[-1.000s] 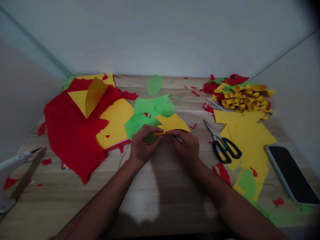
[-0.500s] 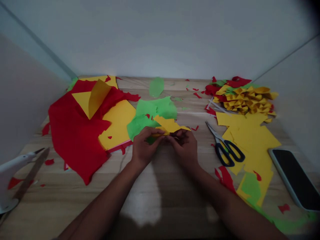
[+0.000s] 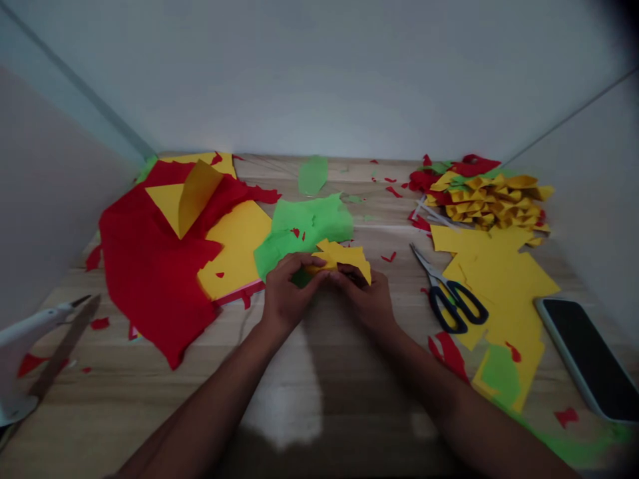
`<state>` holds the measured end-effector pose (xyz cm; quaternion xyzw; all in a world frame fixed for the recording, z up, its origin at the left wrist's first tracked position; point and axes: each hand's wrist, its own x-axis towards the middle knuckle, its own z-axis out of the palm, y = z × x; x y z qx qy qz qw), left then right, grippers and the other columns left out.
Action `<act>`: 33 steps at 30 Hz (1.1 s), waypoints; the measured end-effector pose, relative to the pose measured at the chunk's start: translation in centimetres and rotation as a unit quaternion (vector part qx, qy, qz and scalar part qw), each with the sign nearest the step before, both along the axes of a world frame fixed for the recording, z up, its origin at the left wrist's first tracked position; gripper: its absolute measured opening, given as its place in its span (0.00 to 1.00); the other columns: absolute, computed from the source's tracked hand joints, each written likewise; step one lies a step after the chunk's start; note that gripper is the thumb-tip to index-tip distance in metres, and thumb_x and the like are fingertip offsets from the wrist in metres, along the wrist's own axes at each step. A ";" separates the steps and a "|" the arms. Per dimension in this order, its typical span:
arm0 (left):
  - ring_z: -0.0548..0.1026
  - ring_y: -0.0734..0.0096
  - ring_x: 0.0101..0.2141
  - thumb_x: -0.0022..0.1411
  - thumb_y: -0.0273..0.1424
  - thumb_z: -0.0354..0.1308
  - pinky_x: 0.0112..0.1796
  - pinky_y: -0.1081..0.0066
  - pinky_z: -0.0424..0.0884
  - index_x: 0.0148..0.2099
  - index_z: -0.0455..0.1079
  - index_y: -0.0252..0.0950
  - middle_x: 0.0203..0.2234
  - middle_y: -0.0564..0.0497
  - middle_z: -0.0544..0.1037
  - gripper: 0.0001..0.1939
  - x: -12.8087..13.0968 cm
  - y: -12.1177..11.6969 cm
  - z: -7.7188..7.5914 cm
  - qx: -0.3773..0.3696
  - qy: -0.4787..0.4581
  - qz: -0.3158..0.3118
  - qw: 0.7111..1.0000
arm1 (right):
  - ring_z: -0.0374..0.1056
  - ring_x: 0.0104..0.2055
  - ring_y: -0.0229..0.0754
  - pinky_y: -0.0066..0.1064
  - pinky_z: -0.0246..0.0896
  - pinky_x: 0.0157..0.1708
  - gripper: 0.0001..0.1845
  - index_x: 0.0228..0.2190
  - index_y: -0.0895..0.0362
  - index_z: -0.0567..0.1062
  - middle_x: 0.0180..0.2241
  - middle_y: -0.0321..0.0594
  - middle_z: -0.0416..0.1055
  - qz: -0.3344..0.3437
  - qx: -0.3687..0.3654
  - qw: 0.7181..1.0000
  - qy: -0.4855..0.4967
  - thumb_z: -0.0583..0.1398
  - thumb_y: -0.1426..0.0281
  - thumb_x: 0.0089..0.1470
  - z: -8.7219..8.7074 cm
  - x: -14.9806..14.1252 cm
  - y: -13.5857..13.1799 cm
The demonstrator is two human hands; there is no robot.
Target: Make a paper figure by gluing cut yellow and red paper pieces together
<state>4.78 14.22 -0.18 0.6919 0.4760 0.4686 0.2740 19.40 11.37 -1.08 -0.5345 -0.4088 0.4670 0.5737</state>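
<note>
My left hand [image 3: 289, 286] pinches the left end of a cut strip of yellow paper [image 3: 347, 255] between thumb and fingers. At its other end, my right hand [image 3: 367, 293] is closed on the same strip, with its fingers partly behind the paper. The strip has a jagged upper edge, and its right part bends down over the right fingers. Both hands are close together above the wooden table [image 3: 279, 372]. Just behind them lies a torn sheet of green paper [image 3: 312, 219] with small red scraps on it.
On the left are a large red sheet [image 3: 154, 286], yellow paper [image 3: 239, 246] and a white glue gun [image 3: 30, 329]. To the right lie scissors [image 3: 452, 293], yellow sheets [image 3: 499, 273], a heap of folded yellow pieces [image 3: 492, 203] and a phone [image 3: 592, 356].
The right part of the yellow strip has bent downward over my right fingers, where it stuck out flat to the right before. My hands have hardly moved.
</note>
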 end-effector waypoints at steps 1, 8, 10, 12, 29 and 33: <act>0.79 0.66 0.37 0.56 0.32 0.66 0.43 0.64 0.74 0.38 0.75 0.39 0.34 0.51 0.81 0.07 -0.1 0.0 0.0 0.006 0.007 -0.003 1.000 | 0.75 0.36 0.45 0.35 0.71 0.39 0.08 0.27 0.54 0.79 0.31 0.39 0.80 0.009 -0.005 1.000 -0.001 0.68 0.64 0.44 0.1 0.1 0.0; 0.78 0.64 0.41 0.57 0.34 0.66 0.45 0.61 0.73 0.38 0.78 0.41 0.39 0.49 0.82 0.06 -0.3 0.1 0.3 0.074 0.021 -0.008 0.997 | 0.71 0.27 0.40 0.31 0.69 0.30 0.08 0.24 0.55 0.77 0.25 0.37 0.76 0.053 -0.011 0.998 0.037 0.68 0.64 0.45 0.5 0.3 -0.2; 0.78 0.64 0.41 0.56 0.34 0.67 0.44 0.61 0.73 0.38 0.78 0.41 0.40 0.49 0.82 0.06 -0.3 0.1 0.3 0.082 0.018 -0.003 0.997 | 0.68 0.23 0.38 0.30 0.66 0.25 0.09 0.23 0.55 0.76 0.21 0.35 0.73 0.057 -0.012 0.996 0.062 0.67 0.63 0.46 0.5 0.1 -0.3; 0.78 0.64 0.40 0.56 0.34 0.67 0.44 0.61 0.73 0.38 0.79 0.42 0.38 0.50 0.82 0.06 -0.4 0.2 0.2 0.073 0.017 -0.004 0.997 | 0.68 0.22 0.37 0.30 0.67 0.23 0.08 0.24 0.55 0.77 0.22 0.35 0.74 0.040 -0.020 0.995 0.092 0.68 0.64 0.45 0.4 -0.1 -0.3; 0.72 0.62 0.48 0.58 0.28 0.65 0.50 0.59 0.67 0.35 0.77 0.40 0.47 0.49 0.78 0.02 0.2 0.0 0.4 0.048 0.055 0.016 0.997 | 0.72 0.25 0.40 0.32 0.70 0.28 0.05 0.24 0.53 0.80 0.24 0.35 0.77 -0.026 -0.005 0.999 0.038 0.68 0.65 0.42 0.5 -0.4 -0.1; 0.72 0.62 0.47 0.58 0.31 0.65 0.49 0.59 0.66 0.35 0.78 0.43 0.46 0.51 0.77 0.01 -0.2 0.3 0.3 0.088 0.085 0.015 0.992 | 0.68 0.21 0.37 0.28 0.66 0.23 0.03 0.25 0.53 0.79 0.21 0.33 0.75 -0.044 0.005 0.999 0.011 0.66 0.68 0.43 0.5 -0.2 -0.2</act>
